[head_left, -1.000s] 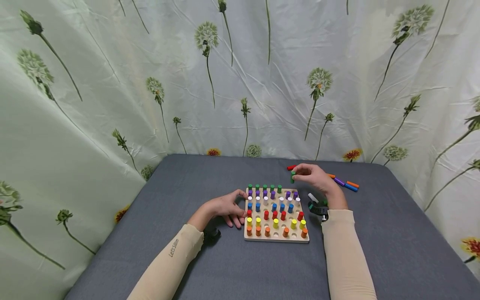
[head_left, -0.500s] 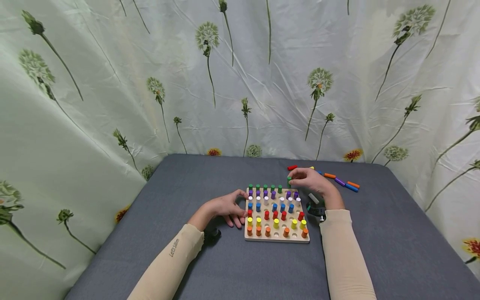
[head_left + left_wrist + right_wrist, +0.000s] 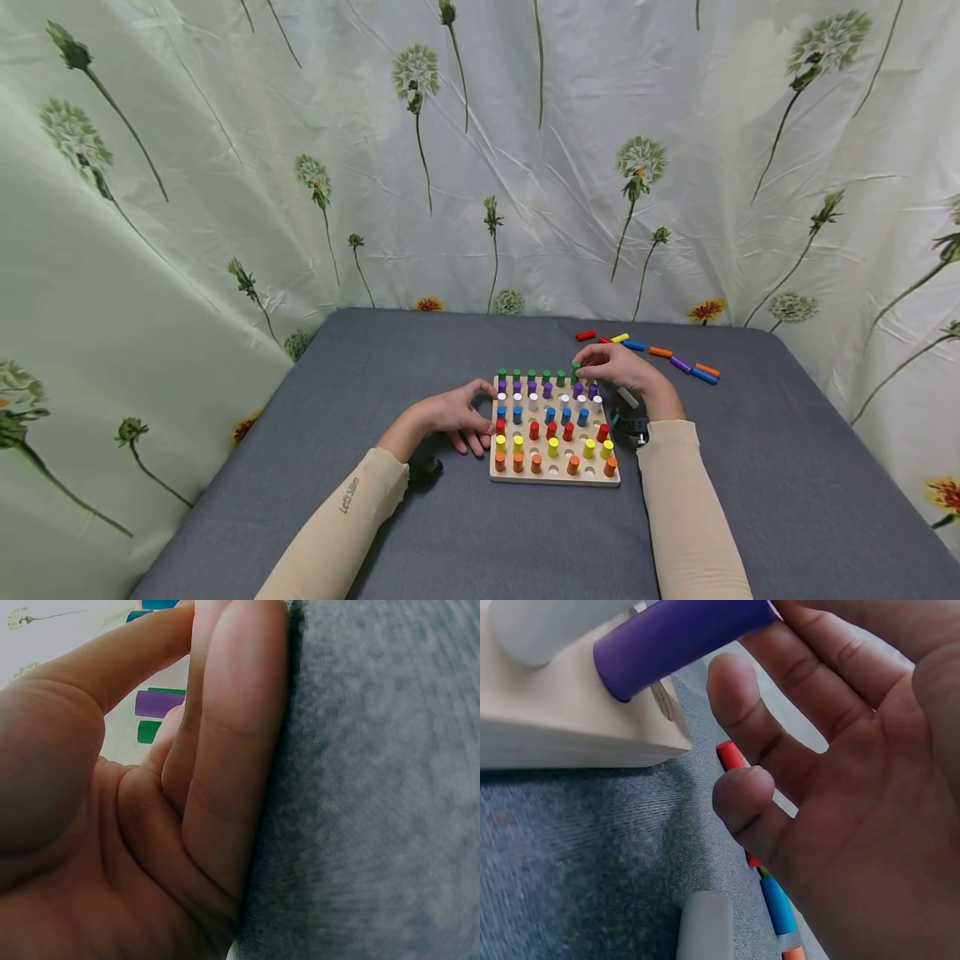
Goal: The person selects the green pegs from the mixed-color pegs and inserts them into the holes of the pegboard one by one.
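A square wooden pegboard [image 3: 553, 480] lies on the table with rows of coloured pegs standing in it. At its back edge, my right hand [image 3: 624, 369] pinches an upright green peg [image 3: 576, 372] over the back row, right of several other green pegs. Whether its lower end sits in a hole cannot be made out. In the right wrist view a purple peg [image 3: 682, 649] hides the pinching fingertips. My left hand [image 3: 453, 414] touches the board's left edge with thumb and index finger spread along it. Its other fingers [image 3: 240, 735] rest on the table.
Behind and right of the board lie loose pegs, including a red peg [image 3: 585, 336], a purple peg [image 3: 681, 365] and a blue peg [image 3: 704, 377]. One white peg [image 3: 627, 398] lies by the right wrist. A flowered curtain [image 3: 480, 167] hangs behind the grey table [image 3: 420, 350].
My right hand has come left and down with the green peg, from behind the board's right corner to its back row. The left hand stays at the board's edge.
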A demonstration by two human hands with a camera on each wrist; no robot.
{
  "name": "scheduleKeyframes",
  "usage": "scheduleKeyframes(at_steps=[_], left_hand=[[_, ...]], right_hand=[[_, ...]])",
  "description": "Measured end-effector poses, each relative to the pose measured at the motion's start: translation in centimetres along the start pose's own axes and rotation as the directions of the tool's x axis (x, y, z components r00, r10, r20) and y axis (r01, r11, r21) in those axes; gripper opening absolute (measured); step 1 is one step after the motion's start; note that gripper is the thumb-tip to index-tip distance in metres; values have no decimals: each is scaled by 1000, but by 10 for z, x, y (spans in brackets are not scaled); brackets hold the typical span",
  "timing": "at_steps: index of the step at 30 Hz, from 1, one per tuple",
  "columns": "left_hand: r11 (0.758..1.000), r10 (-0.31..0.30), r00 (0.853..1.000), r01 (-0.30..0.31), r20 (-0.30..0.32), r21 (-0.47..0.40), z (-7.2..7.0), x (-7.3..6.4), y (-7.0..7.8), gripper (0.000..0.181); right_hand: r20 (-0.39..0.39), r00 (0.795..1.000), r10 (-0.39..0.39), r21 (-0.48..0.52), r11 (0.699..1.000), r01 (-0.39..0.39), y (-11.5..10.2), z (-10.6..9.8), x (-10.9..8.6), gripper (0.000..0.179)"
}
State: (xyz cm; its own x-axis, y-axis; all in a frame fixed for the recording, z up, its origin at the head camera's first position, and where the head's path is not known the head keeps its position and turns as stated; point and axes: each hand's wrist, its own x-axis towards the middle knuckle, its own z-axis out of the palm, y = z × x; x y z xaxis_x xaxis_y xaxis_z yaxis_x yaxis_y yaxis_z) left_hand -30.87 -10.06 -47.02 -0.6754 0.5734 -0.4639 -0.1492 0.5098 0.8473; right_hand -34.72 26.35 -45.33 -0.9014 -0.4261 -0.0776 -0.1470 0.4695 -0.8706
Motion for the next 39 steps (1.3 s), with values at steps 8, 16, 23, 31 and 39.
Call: scheduleKeyframes(at_steps=[8, 16, 23, 31, 39], left_hand=[[1000, -5, 1000, 5, 3, -3, -1, 0, 0, 56], [1000, -4, 1000, 4, 2, -1, 0, 0, 0, 56], [1000, -4, 1000, 4, 3, -1, 0, 1, 0, 56], [1000, -5, 1000, 5, 1, 1, -1, 2, -1, 57], [1000, -2, 1000, 2, -1, 7, 0, 1, -1, 57]], right_hand=[[16, 999, 42, -46, 998, -41, 2, 0, 3, 27], [12, 998, 56, -60, 997, -55, 2, 2, 3, 27], [33, 998, 49, -88, 995, -46, 1, 1, 3, 27], [41, 998, 54, -139, 989, -48, -2, 1, 1, 30], [23, 1000, 13, -109, 994, -10, 0, -3, -3, 34]])
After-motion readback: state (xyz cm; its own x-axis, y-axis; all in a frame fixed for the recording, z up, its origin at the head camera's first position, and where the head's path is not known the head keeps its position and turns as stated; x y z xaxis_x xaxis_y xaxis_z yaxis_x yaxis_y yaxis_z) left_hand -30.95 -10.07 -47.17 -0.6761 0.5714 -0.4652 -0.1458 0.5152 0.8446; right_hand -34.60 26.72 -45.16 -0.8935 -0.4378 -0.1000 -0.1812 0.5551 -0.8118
